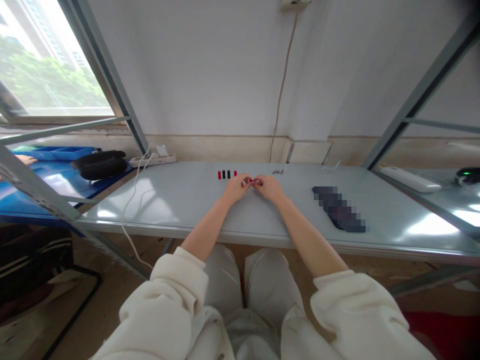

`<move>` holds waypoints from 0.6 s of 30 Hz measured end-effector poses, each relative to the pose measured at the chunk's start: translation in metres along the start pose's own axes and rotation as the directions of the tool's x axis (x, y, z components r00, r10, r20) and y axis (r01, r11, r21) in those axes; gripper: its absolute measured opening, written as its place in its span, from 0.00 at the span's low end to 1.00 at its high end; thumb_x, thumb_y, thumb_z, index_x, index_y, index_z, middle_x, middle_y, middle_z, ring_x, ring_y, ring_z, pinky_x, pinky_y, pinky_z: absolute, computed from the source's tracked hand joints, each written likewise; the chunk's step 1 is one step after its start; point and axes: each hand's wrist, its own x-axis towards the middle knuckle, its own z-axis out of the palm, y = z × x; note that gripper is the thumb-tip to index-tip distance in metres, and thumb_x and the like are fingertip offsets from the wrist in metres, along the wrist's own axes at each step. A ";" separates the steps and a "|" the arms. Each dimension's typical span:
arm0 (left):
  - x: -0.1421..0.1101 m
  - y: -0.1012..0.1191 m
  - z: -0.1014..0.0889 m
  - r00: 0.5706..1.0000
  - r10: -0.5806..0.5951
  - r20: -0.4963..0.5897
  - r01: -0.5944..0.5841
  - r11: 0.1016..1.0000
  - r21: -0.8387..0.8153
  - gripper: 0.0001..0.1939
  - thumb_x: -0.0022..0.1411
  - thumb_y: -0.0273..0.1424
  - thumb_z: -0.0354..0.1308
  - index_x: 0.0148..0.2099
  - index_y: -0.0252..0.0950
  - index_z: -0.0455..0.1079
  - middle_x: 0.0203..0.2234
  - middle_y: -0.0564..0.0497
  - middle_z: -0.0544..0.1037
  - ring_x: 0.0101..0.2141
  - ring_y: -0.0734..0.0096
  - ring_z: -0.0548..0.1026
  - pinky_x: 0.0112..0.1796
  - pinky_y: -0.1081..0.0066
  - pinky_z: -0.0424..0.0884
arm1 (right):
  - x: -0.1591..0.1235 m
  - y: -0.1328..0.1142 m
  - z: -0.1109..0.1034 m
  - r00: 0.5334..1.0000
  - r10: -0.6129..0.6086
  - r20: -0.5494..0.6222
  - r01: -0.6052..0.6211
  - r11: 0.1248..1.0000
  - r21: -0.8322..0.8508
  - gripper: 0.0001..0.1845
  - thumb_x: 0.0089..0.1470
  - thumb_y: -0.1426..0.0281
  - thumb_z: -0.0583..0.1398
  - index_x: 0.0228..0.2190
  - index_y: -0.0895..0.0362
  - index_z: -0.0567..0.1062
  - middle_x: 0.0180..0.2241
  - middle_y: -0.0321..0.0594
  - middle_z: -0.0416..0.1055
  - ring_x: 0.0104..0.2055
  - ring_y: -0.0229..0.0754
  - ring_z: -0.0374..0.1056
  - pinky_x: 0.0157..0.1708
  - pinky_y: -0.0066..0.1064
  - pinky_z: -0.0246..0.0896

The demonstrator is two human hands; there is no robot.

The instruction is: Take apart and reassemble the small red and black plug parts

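My left hand [236, 188] and my right hand [270, 187] meet over the middle of the grey table [195, 210]. Their fingertips pinch a small red piece [252, 181] between them; it is mostly hidden, and its exact kind cannot be made out. Just beyond my left hand stands a short row of small cylinders, with a red cylinder [219, 175] at the left end, black cylinders [226, 174] in the middle and another red cylinder [235, 173] at the right. Several tiny metallic bits [278, 172] lie beyond my right hand.
A dark, pixelated flat object [339, 210] lies to the right. At the back left is a power strip [157, 159], its white cable [129, 210] hanging over the front edge. Metal frame posts [108, 65] flank the table. Another person's hand [26, 159] shows at far left, near a black pouch [99, 165].
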 end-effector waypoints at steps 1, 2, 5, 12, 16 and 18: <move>0.000 0.000 0.000 1.000 -0.016 -0.007 0.016 1.000 0.002 0.08 0.54 0.30 0.53 0.37 0.36 0.69 0.28 0.52 0.74 0.23 0.78 0.67 0.29 0.75 0.64 | 0.000 0.000 0.000 1.000 -0.005 0.002 0.005 1.000 0.009 0.10 0.50 0.68 0.57 0.35 0.55 0.75 0.29 0.41 0.74 0.33 0.41 0.68 0.33 0.29 0.57; 0.000 -0.001 0.001 0.999 -0.031 -0.016 0.031 0.999 0.007 0.07 0.54 0.30 0.53 0.37 0.36 0.69 0.28 0.52 0.74 0.23 0.78 0.67 0.29 0.75 0.64 | 0.001 0.001 0.000 1.000 -0.013 0.006 0.013 1.000 0.022 0.10 0.51 0.68 0.56 0.35 0.55 0.74 0.29 0.40 0.74 0.33 0.40 0.68 0.33 0.28 0.57; 0.001 -0.003 0.002 0.997 -0.061 -0.053 0.062 0.998 0.017 0.06 0.53 0.30 0.54 0.35 0.36 0.68 0.28 0.52 0.75 0.24 0.77 0.68 0.30 0.74 0.65 | 0.003 0.003 0.001 0.999 -0.032 0.038 0.031 0.999 0.040 0.10 0.53 0.70 0.54 0.36 0.57 0.73 0.28 0.40 0.74 0.33 0.38 0.68 0.35 0.27 0.56; 0.002 0.003 -0.001 0.983 -0.074 -0.167 0.059 0.994 -0.092 0.05 0.54 0.29 0.54 0.35 0.35 0.66 0.29 0.51 0.75 0.25 0.77 0.69 0.30 0.74 0.65 | 0.001 0.007 -0.001 0.995 0.078 0.068 -0.068 0.988 -0.139 0.14 0.57 0.69 0.48 0.41 0.58 0.69 0.34 0.46 0.73 0.37 0.43 0.68 0.34 0.29 0.55; 0.003 0.009 -0.005 0.973 -0.094 -0.212 0.065 0.988 -0.137 0.04 0.53 0.29 0.55 0.34 0.35 0.66 0.29 0.51 0.75 0.24 0.78 0.69 0.28 0.75 0.65 | -0.002 0.008 -0.003 0.993 0.109 0.048 -0.096 0.969 -0.226 0.15 0.58 0.68 0.46 0.44 0.57 0.66 0.37 0.48 0.72 0.39 0.45 0.67 0.33 0.30 0.55; 0.003 0.010 -0.005 0.971 -0.088 -0.221 0.055 0.987 -0.150 0.05 0.53 0.30 0.55 0.34 0.35 0.66 0.28 0.50 0.75 0.24 0.77 0.69 0.28 0.75 0.64 | -0.003 0.008 -0.003 0.994 0.093 0.049 -0.080 0.970 -0.229 0.15 0.58 0.68 0.46 0.44 0.56 0.66 0.38 0.48 0.71 0.39 0.45 0.67 0.32 0.30 0.55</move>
